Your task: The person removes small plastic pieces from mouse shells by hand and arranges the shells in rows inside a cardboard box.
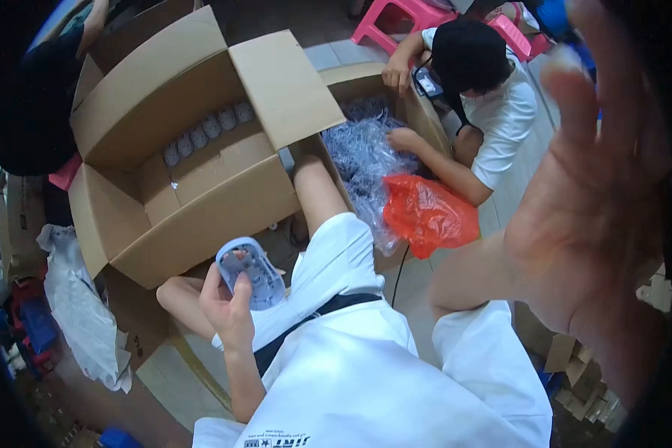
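My left hand (230,306) is closed on a pale blue plastic shell (252,275), its thumb inside the hollow part and its fingers round the edge. The shell is held above my thigh, near the front wall of a large open cardboard box (201,220). A row of several similar pale pieces (210,131) stands along the back of that box. Close to the camera at the right, my right hand (590,187) is raised with its palm showing and fingers spread, holding nothing.
A co-worker (500,97) in a white shirt reaches into a second box of clear plastic bags (358,157). A red bag (433,213) lies at its edge. Behind are pink stools (396,19). White wrapping (86,306) lies at the left; another person (33,97) is at the upper left.
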A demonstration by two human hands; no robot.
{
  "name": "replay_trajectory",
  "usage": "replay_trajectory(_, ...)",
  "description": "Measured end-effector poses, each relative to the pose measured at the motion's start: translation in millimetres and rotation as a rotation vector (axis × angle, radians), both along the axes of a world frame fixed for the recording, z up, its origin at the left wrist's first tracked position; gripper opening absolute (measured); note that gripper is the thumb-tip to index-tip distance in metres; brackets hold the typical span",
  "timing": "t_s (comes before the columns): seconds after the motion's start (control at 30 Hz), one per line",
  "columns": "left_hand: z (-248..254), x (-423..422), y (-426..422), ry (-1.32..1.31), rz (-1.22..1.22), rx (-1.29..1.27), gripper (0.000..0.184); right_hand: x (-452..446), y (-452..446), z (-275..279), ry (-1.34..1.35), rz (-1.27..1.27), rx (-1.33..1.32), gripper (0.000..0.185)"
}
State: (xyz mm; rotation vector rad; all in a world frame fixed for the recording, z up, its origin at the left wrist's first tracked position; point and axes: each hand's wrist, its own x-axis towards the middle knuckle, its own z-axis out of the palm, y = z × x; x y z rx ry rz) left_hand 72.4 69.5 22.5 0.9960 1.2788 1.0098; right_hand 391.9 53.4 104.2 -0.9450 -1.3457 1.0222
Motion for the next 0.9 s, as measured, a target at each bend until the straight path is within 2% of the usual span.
replay_trajectory(0.17,1,-17,-2,-0.01,0.001,-0.005,0.027,5,-32,16,0.01,-0.01,0.028,0.045)
replay_trajectory(0.2,2,-21,-2,-0.019,-0.005,0.001,0.027,8,-14,7,0.012,-0.011,0.04,0.045)
replay_trajectory(0.3,6,-23,1,-0.019,0.003,0.036,0.027,29,-60,15,-0.005,-0.003,0.102,0.044)
replay_trajectory(0.33,9,-23,1,-0.001,0.007,0.042,0.027,25,-25,11,-0.01,0.0,0.123,0.044)
replay_trajectory(0.37,13,-22,-1,0.017,0.011,0.047,0.027,25,-42,19,-0.016,0.003,0.143,0.044)
replay_trajectory(0.4,11,-20,3,0.019,-0.004,0.061,0.027,32,-16,14,-0.039,-0.013,0.172,0.043)
replay_trajectory(0.47,1,-29,-2,0.057,-0.026,0.081,0.027,46,-21,18,-0.085,-0.045,0.23,0.043)
replay_trajectory(0.57,3,-20,-2,-0.06,0.022,0.036,0.027,92,-49,30,-0.169,-0.097,0.327,0.042)
replay_trajectory(0.7,-10,-5,4,0.048,0.0,0.094,0.026,66,-37,25,-0.178,-0.196,0.343,0.04)
replay_trajectory(0.77,2,-12,-15,0.112,0.013,0.047,0.026,39,-32,24,-0.157,-0.206,0.284,0.04)
replay_trajectory(0.8,9,-16,-17,0.086,0.002,0.016,0.026,33,-59,30,-0.147,-0.211,0.254,0.04)
replay_trajectory(0.9,8,-10,-2,-0.043,-0.013,0.011,0.026,20,-53,25,-0.159,-0.212,0.259,0.039)
